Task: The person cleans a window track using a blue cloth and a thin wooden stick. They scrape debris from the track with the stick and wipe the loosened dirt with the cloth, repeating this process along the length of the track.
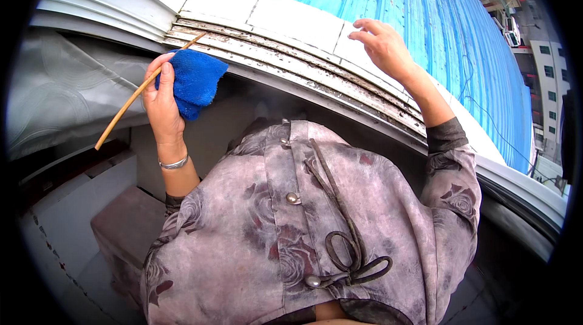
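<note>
My left hand (160,101) grips a blue cloth (194,81) together with a thin wooden stick (124,108). The stick's far tip reaches the dirty window track (285,61), a set of grimy parallel rails. My right hand (382,46) is raised over the white sill (291,18) beyond the track, fingers loosely curled and apart, holding nothing. A silver bracelet sits on my left wrist.
Beyond the sill lies a blue corrugated roof (413,15), with buildings (546,64) at the far right. A grey curtain or pane (61,94) hangs at left. Below left are a grey ledge and tiled floor (73,228). My patterned grey garment fills the lower middle.
</note>
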{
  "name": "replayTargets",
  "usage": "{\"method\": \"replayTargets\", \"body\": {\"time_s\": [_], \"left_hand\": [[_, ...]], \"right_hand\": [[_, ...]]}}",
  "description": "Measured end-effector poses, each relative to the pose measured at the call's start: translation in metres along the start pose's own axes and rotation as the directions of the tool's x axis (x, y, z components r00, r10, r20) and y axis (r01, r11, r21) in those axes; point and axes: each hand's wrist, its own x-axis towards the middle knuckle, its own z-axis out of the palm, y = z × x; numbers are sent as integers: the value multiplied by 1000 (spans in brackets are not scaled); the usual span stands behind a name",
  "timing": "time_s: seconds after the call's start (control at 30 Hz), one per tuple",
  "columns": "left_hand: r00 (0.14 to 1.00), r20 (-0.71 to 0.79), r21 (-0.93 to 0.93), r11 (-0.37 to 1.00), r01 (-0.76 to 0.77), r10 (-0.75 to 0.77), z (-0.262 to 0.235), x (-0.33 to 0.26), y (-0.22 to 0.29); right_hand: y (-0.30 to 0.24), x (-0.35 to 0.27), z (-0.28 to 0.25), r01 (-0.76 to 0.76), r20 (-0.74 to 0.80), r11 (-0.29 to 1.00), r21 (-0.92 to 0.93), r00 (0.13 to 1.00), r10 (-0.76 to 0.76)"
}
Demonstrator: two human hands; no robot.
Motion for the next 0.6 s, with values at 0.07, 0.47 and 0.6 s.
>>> {"method": "replayTargets", "body": {"time_s": [0.07, 0.47, 0.6], "left_hand": [[1000, -7, 27, 1000, 9, -9, 3, 3, -2], [994, 107, 28, 999, 27, -29, 24, 6, -11], [982, 173, -27, 996, 84, -78, 41, 1, -4]], "right_hand": [[-27, -4, 2, 77, 51, 960, 269, 994, -94], [-57, -13, 13, 168, 45, 917, 361, 979, -197], [-77, 2, 15, 199, 67, 894, 401, 967, -245]]}}
